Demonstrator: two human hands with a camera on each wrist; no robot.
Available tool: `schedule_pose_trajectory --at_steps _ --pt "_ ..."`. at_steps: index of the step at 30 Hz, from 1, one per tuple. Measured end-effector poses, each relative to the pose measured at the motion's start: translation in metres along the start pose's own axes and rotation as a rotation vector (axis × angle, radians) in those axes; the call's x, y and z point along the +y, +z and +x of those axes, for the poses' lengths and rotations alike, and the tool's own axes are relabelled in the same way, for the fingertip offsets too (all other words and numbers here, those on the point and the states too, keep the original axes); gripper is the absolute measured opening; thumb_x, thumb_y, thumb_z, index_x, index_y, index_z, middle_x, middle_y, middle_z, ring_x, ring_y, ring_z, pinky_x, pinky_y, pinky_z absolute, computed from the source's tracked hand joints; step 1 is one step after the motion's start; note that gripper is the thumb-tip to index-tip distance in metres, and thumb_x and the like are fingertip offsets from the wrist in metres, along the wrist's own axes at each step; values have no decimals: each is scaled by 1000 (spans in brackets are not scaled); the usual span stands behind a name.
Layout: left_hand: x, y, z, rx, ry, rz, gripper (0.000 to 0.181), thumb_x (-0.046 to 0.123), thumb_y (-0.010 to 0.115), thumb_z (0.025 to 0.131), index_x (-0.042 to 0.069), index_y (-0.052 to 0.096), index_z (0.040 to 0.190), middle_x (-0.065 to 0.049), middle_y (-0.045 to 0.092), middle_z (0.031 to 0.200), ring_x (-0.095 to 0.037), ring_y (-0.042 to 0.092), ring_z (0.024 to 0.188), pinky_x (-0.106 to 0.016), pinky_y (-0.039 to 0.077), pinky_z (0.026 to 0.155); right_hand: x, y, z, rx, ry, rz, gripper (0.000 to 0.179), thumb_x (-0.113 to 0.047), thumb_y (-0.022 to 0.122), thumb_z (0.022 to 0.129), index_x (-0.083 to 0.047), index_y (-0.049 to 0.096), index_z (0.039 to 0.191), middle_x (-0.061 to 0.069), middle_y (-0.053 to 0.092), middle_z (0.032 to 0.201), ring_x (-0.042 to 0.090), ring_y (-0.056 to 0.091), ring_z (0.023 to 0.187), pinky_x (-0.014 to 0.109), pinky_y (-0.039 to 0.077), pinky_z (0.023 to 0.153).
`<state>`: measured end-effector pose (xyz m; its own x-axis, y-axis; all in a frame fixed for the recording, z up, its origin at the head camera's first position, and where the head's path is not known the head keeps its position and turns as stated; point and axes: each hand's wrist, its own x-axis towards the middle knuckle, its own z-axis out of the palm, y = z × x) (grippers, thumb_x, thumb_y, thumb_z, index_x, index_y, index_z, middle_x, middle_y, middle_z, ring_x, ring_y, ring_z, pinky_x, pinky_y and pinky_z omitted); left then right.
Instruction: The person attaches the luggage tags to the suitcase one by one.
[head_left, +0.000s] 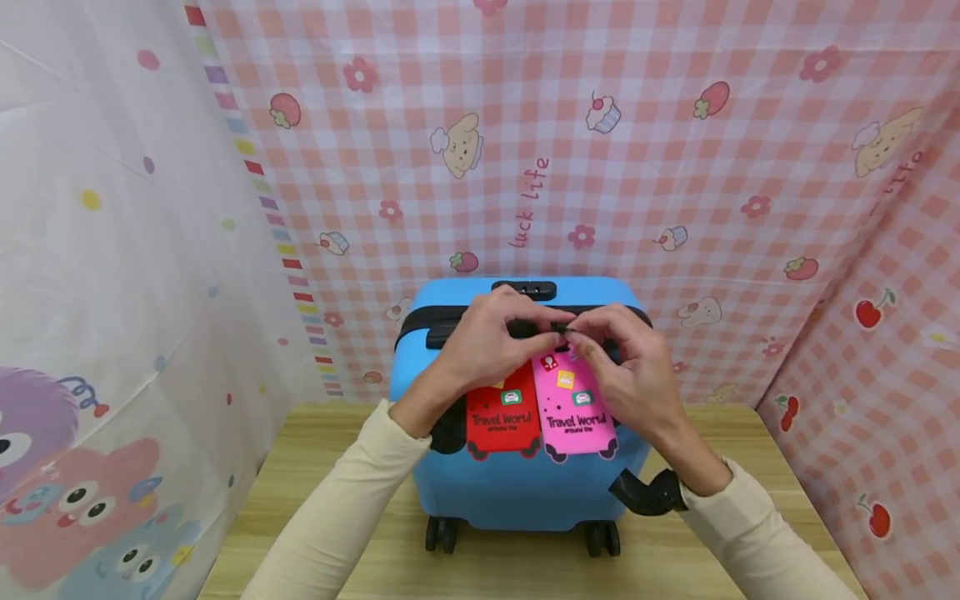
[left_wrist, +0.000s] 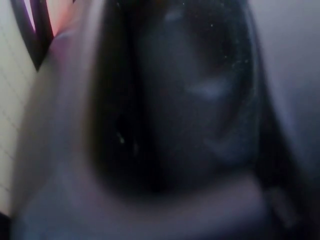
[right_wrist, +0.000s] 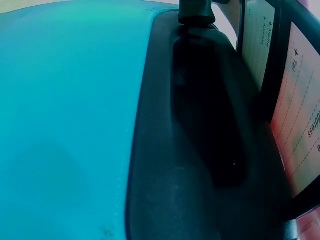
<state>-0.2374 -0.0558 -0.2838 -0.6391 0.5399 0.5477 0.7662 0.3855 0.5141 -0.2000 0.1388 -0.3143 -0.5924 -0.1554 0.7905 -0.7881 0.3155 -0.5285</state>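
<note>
A blue suitcase (head_left: 517, 492) stands upright with two suitcase-shaped luggage tags in front of it, a red luggage tag (head_left: 501, 425) and a pink luggage tag (head_left: 577, 412). Above the pink tag, my left hand (head_left: 487, 337) and my right hand (head_left: 637, 367) meet at the fingertips. Both pinch a small black strap (head_left: 562, 328) at the tag's top; its exact fastening is hidden by the fingers. In the right wrist view, the white cards (right_wrist: 302, 110) on the tags' backs hang beside the black handle recess (right_wrist: 210, 115). The left wrist view is dark and blurred.
The suitcase has a black combination lock (head_left: 534, 290) on top and black wheels (head_left: 602, 538) below. It stands on a wood-grain surface (head_left: 322, 492). Checked pink cloth (head_left: 420, 150) hangs behind, and a white printed sheet (head_left: 172, 275) at the left.
</note>
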Motion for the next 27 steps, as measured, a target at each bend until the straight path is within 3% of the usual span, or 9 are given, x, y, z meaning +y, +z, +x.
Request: schedule_pose_trajectory --at_steps 10,16,23,27 --pt "4 -2 3 -29 -19 60 26 15 74 89 13 76 115 1 70 79 -12 54 83 -31 41 84 1 1 -1 -4 -30 79 17 17 65 85 4 67 96 12 63 93 10 58 83 15 50 76" --pt "4 -3 3 -54 -54 25 26 15 74 89 13 76 116 2 71 80 -11 54 83 -28 43 77 1 0 -2 -11 -45 130 19 21 62 84 6 65 95 17 61 93 11 57 86 16 49 77" --pt "2 -3 2 -48 -63 -4 27 16 75 89 13 76 116 4 67 76 -11 53 83 -28 43 75 -1 -4 3 -39 4 83 19 15 62 88 1 65 101 8 60 87 10 52 70 20 42 61" --pt "0 -2 1 -54 -93 -35 28 16 73 90 14 75 118 7 67 79 -10 53 87 -28 45 78 -3 -4 6 -27 42 37 17 10 63 90 -1 66 102 9 65 83 12 54 64 20 43 59"
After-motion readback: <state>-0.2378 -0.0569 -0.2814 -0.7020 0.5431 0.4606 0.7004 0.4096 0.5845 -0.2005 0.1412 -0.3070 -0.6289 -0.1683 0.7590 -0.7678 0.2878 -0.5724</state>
